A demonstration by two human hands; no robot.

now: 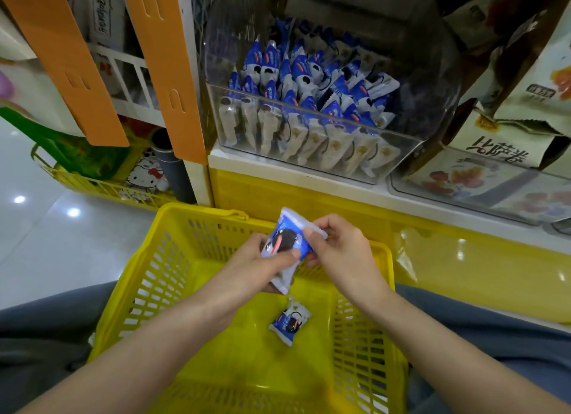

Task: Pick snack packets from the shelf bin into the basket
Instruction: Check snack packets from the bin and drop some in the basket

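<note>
Describer: Two bare forearms reach out from a lap in grey cloth, and both hands meet above a yellow basket [148, 274].

Listener: What takes up the most room?

Describer: That latticed basket, filling the lower middle. Behind it, on a white shelf [278, 170], stands a clear bin [309, 111]. It is packed with blue-and-white snack packets [309, 74], most of them upright in rows.

Listener: And the hands?

Describer: The left hand [262, 265] grips a blue packet [287, 237] of the same kind, thumb pressed across its printed face and fingers curled behind. The right hand [343, 247] pinches that packet's upper edge between thumb and fingers. White wrapper shows below the left palm; whether it is a second packet, I cannot tell.

Listener: Is anything in the basket?

Describer: One lone packet [290, 321] lies flat on the basket floor, just below the hands and apart from them.

Listener: What flanks the bin?

Describer: Printed cartons [500, 154] to its right, and orange plastic strips [167, 74] to its left.
</note>
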